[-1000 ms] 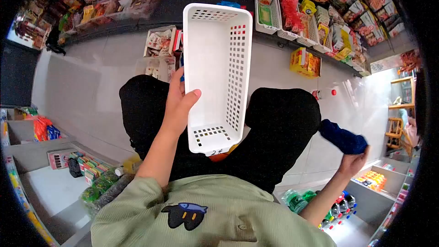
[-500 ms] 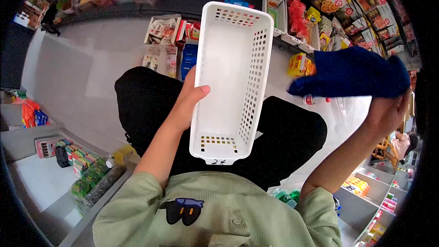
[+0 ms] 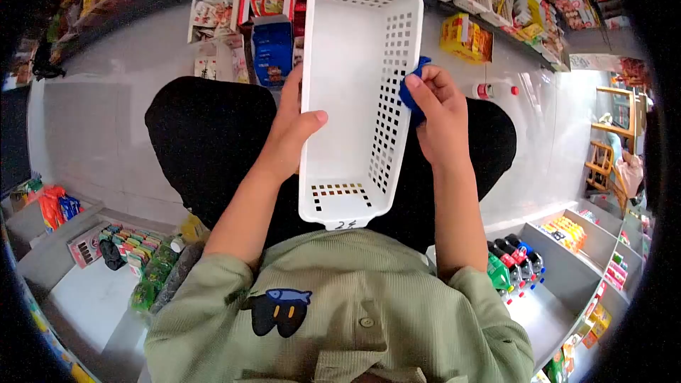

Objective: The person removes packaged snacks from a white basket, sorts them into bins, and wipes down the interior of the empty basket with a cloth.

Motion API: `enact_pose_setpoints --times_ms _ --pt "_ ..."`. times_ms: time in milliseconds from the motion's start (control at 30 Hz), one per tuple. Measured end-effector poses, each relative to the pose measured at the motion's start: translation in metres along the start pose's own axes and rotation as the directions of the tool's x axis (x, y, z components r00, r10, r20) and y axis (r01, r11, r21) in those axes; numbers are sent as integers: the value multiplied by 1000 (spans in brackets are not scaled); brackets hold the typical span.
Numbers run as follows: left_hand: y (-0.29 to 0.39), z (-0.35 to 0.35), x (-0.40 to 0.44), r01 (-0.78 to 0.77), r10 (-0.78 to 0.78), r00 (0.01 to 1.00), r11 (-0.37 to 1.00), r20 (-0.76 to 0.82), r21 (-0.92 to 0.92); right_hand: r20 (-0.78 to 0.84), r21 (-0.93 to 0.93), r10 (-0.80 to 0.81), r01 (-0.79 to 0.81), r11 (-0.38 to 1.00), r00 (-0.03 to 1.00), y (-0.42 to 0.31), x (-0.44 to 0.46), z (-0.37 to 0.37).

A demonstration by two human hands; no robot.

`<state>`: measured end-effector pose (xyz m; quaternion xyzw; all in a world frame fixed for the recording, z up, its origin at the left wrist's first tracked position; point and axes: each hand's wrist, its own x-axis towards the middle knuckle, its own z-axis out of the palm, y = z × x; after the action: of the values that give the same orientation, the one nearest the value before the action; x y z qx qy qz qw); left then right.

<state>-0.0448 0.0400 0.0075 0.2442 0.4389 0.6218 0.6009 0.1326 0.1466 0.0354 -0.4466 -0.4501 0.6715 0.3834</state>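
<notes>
A white plastic basket (image 3: pixel 344 92) with slotted sides, marked "24" on its near end, is held up above my lap; its inside is bare. My left hand (image 3: pixel 293 124) grips its left wall, the thumb over the rim. At the basket's right wall, my right hand (image 3: pixel 438 103) pinches a blue cloth (image 3: pixel 413 89) against the outside near the rim. Most of the cloth is hidden behind the fingers and the basket.
Boxes of packets and a blue box (image 3: pixel 272 53) stand on the floor ahead. A yellow box (image 3: pixel 465 38) and a bottle (image 3: pixel 494 91) lie to the right. Shelves of snacks run along the top. Compartments with bottles (image 3: pixel 516 262) flank me on both sides.
My right hand has come in from the far right with the blue cloth to the basket's right wall. My left hand keeps its hold on the basket. The view has shifted.
</notes>
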Motion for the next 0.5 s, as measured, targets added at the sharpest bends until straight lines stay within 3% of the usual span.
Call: enact_pose_setpoints --times_ms 100,200,300,367,433,500 --pt "-6 -2 -4 19 -15 999 989 -29 147 -30 -111 28 -31 993 999 7 -4 -6" --pt "5 8 -7 65 -54 997 967 -49 245 8 -266 -66 65 962 998 10 -6 -7" --pt "-5 6 -5 88 -88 996 992 4 93 -52 -272 -107 89 958 993 17 -5 -10" --pt "-8 7 -6 79 -78 997 993 -15 90 -50 -183 -68 58 981 996 15 -7 -13" --pt "-8 8 -6 62 -59 998 994 -30 88 99 -183 -122 139 973 988 5 -12 -14" --pt "-4 8 -7 29 -29 1000 997 1 78 103 -181 -35 53 982 994 -2 -17 -16"
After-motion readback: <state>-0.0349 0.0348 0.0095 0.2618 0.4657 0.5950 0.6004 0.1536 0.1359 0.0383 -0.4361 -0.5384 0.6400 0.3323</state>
